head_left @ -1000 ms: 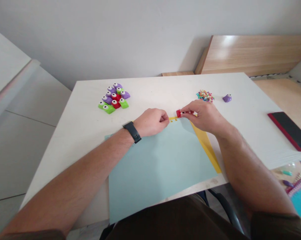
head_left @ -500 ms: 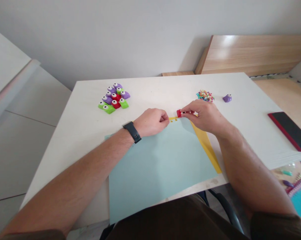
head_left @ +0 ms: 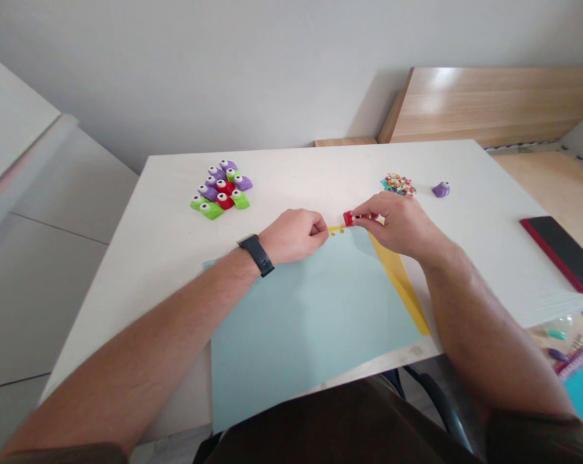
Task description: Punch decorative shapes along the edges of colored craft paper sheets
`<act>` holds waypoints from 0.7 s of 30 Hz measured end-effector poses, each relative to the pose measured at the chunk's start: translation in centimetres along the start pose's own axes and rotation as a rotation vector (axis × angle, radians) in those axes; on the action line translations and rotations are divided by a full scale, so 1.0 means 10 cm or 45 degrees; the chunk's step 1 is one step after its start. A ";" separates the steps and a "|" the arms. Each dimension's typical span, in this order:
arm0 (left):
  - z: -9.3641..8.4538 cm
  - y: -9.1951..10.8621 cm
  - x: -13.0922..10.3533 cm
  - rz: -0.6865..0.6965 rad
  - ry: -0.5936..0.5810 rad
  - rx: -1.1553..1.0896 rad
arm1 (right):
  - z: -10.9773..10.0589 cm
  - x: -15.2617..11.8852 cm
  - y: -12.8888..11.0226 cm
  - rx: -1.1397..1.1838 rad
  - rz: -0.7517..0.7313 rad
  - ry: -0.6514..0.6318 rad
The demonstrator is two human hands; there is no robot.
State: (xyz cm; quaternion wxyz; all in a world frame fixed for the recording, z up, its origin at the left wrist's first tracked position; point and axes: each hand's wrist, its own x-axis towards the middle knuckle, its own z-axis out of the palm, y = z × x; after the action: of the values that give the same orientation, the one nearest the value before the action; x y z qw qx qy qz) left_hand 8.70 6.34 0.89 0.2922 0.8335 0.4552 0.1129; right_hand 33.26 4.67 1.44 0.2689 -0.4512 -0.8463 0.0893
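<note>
Near the middle of the white table [head_left: 291,161], a small red plastic paper punch [head_left: 348,219] sits over the far edge of a yellow sheet of paper [head_left: 400,277], which peeks out from under a large pale blue sheet [head_left: 306,316]. To my eye the punch wants to be pushed squarely onto the yellow edge and pressed straight down, with the paper kept flat and taut so the cut comes clean, and the next bite spaced beside the tiny yellow cut-outs [head_left: 336,232] already lying on the blue sheet.

His right hand [head_left: 393,222] has its fingers curled in tight, thumb and fingertips squeezing the red punch. His left hand [head_left: 294,235], a black watch band [head_left: 256,254] on the wrist, is closed to a loose fist, its fingertips pinching the yellow edge just beside the punch.

Further out, toward the far left corner, lies a cluster of purple, green and red punches [head_left: 220,189]; toward the far right, a heap of coloured paper bits [head_left: 397,183] with a lone purple punch [head_left: 440,189] just beside it. A dark phone in a red case [head_left: 560,252] rests by the right edge.
</note>
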 end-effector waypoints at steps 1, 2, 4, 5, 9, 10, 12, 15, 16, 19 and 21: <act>0.00 0.00 0.00 -0.004 -0.004 0.001 | 0.00 0.00 0.00 0.003 0.002 -0.002; 0.00 0.00 0.00 -0.005 -0.007 0.003 | -0.01 0.00 0.00 0.004 0.003 -0.005; 0.00 0.01 0.00 -0.005 -0.009 0.006 | 0.00 0.00 0.00 0.000 -0.003 -0.013; 0.00 0.01 0.00 -0.003 -0.007 0.006 | 0.00 0.00 0.01 -0.002 -0.007 -0.019; 0.00 0.00 0.00 0.009 0.013 -0.002 | 0.01 0.00 0.02 -0.008 -0.033 -0.043; 0.00 0.00 0.00 0.012 0.015 -0.003 | 0.01 0.00 0.02 -0.011 -0.037 -0.048; 0.00 0.00 0.00 0.014 0.015 -0.004 | 0.02 0.00 0.02 -0.013 -0.042 -0.051; 0.00 0.00 0.00 0.008 0.012 -0.006 | 0.03 -0.01 0.03 -0.005 -0.043 -0.060; 0.00 0.00 0.00 0.007 0.011 -0.006 | 0.04 -0.01 0.03 -0.003 -0.045 -0.067; -0.01 0.00 0.00 0.018 0.006 -0.002 | 0.05 -0.01 0.03 -0.002 -0.040 -0.086; -0.02 0.00 0.00 0.025 -0.004 0.004 | 0.06 0.00 0.03 -0.002 -0.027 -0.091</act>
State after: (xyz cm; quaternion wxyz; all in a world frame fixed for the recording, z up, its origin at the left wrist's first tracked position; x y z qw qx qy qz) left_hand 8.66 6.38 1.04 0.2906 0.8385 0.4466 0.1140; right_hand 33.17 4.83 0.86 0.2388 -0.4390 -0.8601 0.1018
